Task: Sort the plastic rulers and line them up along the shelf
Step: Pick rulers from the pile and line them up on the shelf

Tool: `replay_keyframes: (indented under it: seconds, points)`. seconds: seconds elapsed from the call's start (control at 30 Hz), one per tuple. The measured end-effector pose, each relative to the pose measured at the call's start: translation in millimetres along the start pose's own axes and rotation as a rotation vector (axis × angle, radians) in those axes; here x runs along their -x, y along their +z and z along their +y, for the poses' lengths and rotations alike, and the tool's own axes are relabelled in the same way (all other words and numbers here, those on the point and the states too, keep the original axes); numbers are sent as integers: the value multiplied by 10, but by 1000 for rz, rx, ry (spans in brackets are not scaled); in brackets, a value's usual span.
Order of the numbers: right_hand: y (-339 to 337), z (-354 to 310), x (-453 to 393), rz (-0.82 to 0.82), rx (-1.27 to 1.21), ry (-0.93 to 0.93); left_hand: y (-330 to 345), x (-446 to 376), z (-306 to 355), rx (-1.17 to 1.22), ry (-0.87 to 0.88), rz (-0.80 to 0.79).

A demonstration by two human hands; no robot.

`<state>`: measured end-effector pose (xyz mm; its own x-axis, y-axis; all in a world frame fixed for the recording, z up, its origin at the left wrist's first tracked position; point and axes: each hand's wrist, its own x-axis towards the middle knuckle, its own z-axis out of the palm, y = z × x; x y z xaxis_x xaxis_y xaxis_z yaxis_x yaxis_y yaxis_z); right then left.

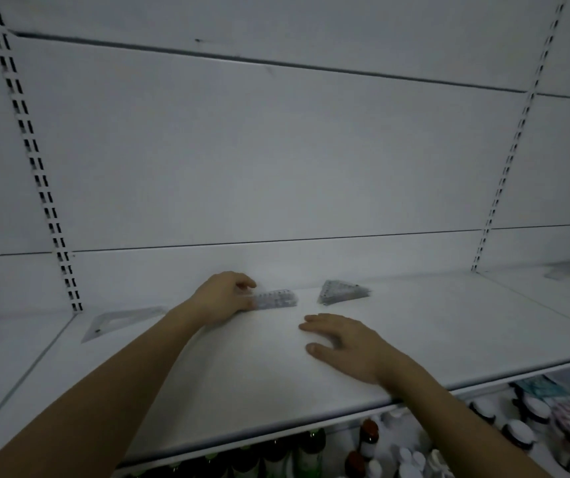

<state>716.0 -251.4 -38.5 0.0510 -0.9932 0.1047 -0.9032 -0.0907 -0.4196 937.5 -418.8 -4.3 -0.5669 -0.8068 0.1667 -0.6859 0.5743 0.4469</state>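
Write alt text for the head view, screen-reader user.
A person's left hand holds a small stack of clear straight rulers at the back of a white shelf, while the right hand rests flat, fingers spread, nearer the front. A pile of clear triangular rulers lies just right of the stack, and one large clear triangle lies far left.

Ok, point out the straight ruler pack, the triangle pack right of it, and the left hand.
straight ruler pack (pixel 276 299), head view, its middle.
triangle pack (pixel 342 292), head view, its middle.
left hand (pixel 223 298), head view, its back.
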Motion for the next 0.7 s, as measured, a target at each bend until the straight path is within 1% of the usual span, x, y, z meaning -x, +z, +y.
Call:
replay_keyframes:
  seconds: [0.13, 0.23, 0.3, 0.43, 0.5, 0.57, 0.7]
  points:
    - [-2, -29, -9, 20, -22, 47, 123, 233, 224, -6, 127, 84]
    - [16, -47, -19, 40, -14, 86, 286, 463, 417, -20, 199, 72]
    - [28, -61, -7, 73, 4, 122, 411, 560, 512, -53, 204, 40]
    - [2, -86, 75, 124, 104, 168, 579, 640, 709, -117, 145, -57]
    - [-36, -100, 87, 111, 185, 188, 616, 629, 776, -120, 123, -82]
    - [-164, -81, 135, 95, 233, 235, 622, 612, 899, -126, 117, -82]
    - [-612, 206, 425, 56, 208, 350, 700, 567, 1379, -137, 145, -56]
